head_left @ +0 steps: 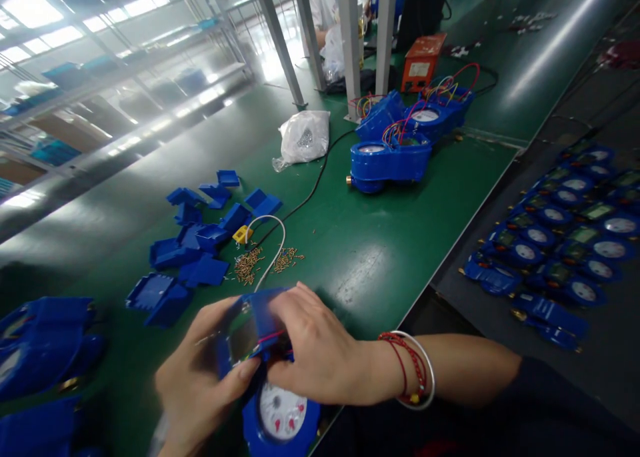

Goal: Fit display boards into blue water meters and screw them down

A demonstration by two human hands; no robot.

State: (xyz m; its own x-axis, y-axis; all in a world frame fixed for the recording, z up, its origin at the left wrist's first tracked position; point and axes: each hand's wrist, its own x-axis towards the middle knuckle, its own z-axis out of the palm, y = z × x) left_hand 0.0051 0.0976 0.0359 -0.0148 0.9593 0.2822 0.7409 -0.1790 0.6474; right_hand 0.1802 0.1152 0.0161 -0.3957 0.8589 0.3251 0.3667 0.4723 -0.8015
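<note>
Meter [280, 407] at desk [370, 257] edge, its far end within both hands. Left hand [197, 370] wraps one side; right hand [320, 350], fingers bent, grips the top. Long axis points away, round end nearest; hands equally close.

Left grip [193, 370] and right grip [325, 357] hold a blue meter [281, 407].

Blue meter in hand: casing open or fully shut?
Open, at least partly: red wire shows in the blue meter between left hand and right hand.
</note>
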